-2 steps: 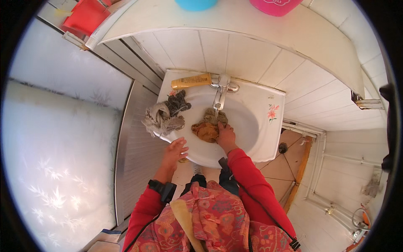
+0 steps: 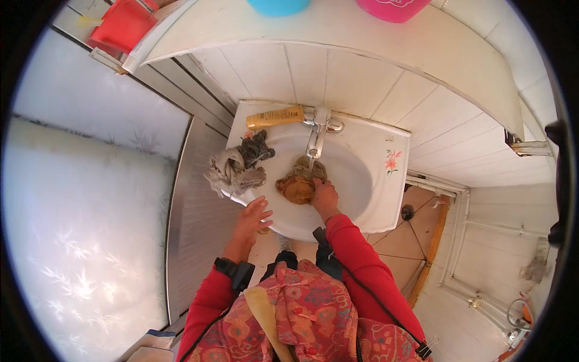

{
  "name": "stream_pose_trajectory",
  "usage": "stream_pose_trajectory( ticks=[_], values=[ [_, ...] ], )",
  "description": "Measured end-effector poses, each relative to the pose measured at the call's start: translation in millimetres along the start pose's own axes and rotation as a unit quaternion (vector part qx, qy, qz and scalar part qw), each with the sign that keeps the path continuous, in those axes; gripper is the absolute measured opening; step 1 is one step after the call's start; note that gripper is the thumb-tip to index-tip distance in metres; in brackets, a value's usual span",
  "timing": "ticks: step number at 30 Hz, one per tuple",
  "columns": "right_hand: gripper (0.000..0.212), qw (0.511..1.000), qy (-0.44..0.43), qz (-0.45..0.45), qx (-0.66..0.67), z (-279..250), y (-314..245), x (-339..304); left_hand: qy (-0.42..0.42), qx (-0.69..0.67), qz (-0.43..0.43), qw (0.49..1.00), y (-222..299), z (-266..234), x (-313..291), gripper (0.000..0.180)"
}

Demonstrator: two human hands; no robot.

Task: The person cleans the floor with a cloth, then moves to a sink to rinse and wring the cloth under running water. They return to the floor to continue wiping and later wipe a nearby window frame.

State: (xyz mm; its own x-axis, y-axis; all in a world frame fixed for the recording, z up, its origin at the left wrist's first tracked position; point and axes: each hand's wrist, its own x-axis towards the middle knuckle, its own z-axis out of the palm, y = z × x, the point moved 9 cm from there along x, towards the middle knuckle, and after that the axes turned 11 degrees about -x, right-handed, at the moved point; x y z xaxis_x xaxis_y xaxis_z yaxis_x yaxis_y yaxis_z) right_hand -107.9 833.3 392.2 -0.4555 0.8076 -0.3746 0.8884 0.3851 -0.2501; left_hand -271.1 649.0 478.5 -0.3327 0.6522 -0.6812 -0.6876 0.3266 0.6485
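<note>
A wet brown and orange-tan cloth [image 2: 298, 189] lies bunched in the white washbasin [image 2: 356, 192], below the spout of the chrome tap [image 2: 315, 143]. Water seems to run from the spout onto its olive-brown far part. My right hand [image 2: 325, 199] grips the cloth's right edge, the fingertips partly hidden against it. Over the basin's front left rim, my left hand [image 2: 252, 218] hovers with fingers apart and holds nothing. Beyond it a heap of grey cloth [image 2: 232, 172] hangs over the left rim, with a darker grey cloth [image 2: 256, 148] against it.
A yellow tube [image 2: 275, 117] lies on the basin's back ledge, left of the tap. Above the basin, a curved white shelf [image 2: 338, 30] carries a blue container [image 2: 278, 5] and a pink container [image 2: 392, 8]. A frosted glass panel [image 2: 90, 199] stands close on the left.
The bunched cloth has shifted very slightly at my right hand. My left hand stays nearly where it was, still apart from the cloths.
</note>
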Motion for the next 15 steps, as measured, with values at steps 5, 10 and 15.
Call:
stream_pose_trajectory(
  ticks=[5,10,15],
  values=[
    [0.031,0.895,-0.057,0.027,0.441,-17,-18,-13,0.053,-0.026,-0.045,0.997,-11,13,14,0.056],
    [0.029,0.756,-0.218,-0.047,0.615,-61,-56,-57,-0.050,-0.169,-0.153,0.972,-15,60,37,0.067],
    [0.035,0.625,-0.293,-0.045,0.722,-70,-83,-62,-0.136,-0.295,-0.122,0.938,-1,80,38,0.061]
  ],
)
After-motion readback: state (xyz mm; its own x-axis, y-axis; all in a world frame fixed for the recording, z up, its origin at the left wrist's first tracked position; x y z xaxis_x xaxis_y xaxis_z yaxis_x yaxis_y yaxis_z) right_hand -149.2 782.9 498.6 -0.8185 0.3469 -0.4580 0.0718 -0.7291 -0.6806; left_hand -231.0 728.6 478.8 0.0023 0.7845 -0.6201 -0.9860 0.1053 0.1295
